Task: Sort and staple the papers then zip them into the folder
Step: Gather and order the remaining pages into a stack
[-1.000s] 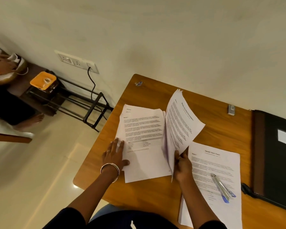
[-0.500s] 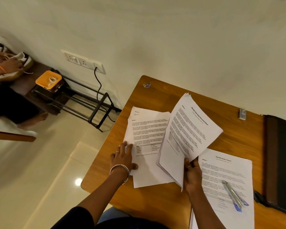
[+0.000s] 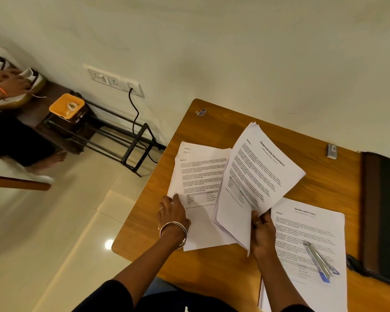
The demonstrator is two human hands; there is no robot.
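The right hand [image 3: 262, 233] pinches the light, floppy sheaf [image 3: 254, 176] at its bottom edge; the left hand [image 3: 172, 213] lies flat on the loose sheets [image 3: 198, 174], which probably slide easily.

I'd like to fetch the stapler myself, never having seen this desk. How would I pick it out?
Start at the wooden desk and go to the paper stack headed "Sample Health Report", beside the right hand. The stapler lies on that stack's lower part. It is the only slim silver bar with a blue end; everything around it is flat white paper.

Home room, wooden desk [image 3: 212, 122], shoe rack [image 3: 113, 140], wall sockets [image 3: 113, 81]
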